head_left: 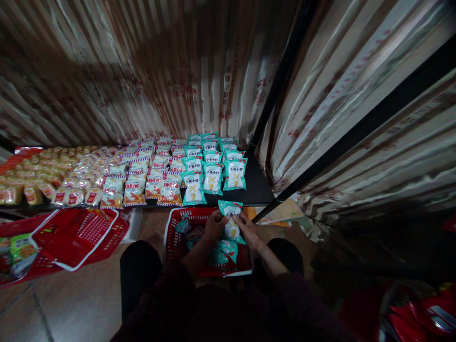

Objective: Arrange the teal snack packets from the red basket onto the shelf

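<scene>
Between my hands, above a red basket (171, 237) with a white rim, is a teal and white snack bag (232, 229). My left hand (214, 225) grips its left edge, thumb on the front. On the right edge my right hand (249, 232) holds it the same way. More teal snack bags (225, 251) lie loose in the basket, partly hidden by my left forearm. On the black shelf (257, 183) just ahead, matching teal bags (213, 178) stand in rows. Red, white and orange snack bags (170, 187) stand in rows to their left.
Small wrapped packs (73, 190) fill the shelf's left part. Tilted red baskets (80, 232) sit on the floor at left, a green packet (23, 251) in one. A black post (272, 211) rises at the shelf's right end. Printed curtain-like sheeting (171, 71) hangs behind.
</scene>
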Action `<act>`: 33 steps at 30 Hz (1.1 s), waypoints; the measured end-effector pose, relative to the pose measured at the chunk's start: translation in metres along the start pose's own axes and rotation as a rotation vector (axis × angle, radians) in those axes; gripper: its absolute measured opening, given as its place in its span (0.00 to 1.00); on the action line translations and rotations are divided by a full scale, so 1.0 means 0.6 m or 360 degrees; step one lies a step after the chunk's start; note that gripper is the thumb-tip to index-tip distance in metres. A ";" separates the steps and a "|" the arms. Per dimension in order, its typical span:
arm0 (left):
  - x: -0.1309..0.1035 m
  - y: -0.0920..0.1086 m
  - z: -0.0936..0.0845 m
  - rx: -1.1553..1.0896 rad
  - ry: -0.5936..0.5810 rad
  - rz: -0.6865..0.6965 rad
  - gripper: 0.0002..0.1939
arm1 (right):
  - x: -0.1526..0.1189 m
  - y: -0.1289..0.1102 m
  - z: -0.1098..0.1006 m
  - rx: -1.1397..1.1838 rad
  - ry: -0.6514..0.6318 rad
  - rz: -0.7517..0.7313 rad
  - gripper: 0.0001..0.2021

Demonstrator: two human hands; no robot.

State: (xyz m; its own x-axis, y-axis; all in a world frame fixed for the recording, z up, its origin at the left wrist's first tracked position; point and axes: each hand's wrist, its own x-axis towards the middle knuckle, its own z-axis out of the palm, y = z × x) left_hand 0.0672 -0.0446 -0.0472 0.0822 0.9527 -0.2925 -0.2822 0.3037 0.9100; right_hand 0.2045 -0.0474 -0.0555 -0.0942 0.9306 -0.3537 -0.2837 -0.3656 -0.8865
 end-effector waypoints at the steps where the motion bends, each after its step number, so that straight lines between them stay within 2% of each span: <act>1: -0.002 0.003 0.001 0.0018 0.0019 0.0002 0.23 | 0.000 0.000 0.001 0.0001 -0.0006 -0.0007 0.29; 7: -0.004 0.005 -0.003 0.0193 0.0113 0.0091 0.17 | 0.002 0.000 0.011 0.0040 0.0019 -0.0071 0.29; 13: 0.006 0.001 -0.013 0.0362 0.0206 0.0242 0.12 | 0.001 -0.001 0.010 0.0060 -0.0040 -0.0070 0.27; 17: 0.011 0.003 -0.013 0.0298 0.0264 0.0267 0.13 | 0.004 0.003 0.001 0.0093 0.0011 0.0001 0.29; 22: 0.021 -0.004 -0.013 0.0215 0.0285 0.0289 0.16 | 0.009 0.001 -0.005 0.0030 -0.0039 -0.0032 0.30; 27: 0.028 -0.009 -0.013 0.0239 0.0293 0.0310 0.15 | 0.008 -0.002 0.000 0.0051 0.0024 -0.0070 0.31; 33: 0.017 0.004 -0.008 0.0109 0.0247 0.0202 0.18 | 0.003 -0.011 0.009 0.0025 0.0080 -0.0119 0.30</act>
State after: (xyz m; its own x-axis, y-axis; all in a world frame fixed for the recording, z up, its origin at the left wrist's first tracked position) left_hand 0.0627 -0.0343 -0.0492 -0.0998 0.9723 -0.2113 -0.2147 0.1863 0.9588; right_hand 0.2011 -0.0432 -0.0490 -0.0243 0.9531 -0.3017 -0.3034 -0.2946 -0.9062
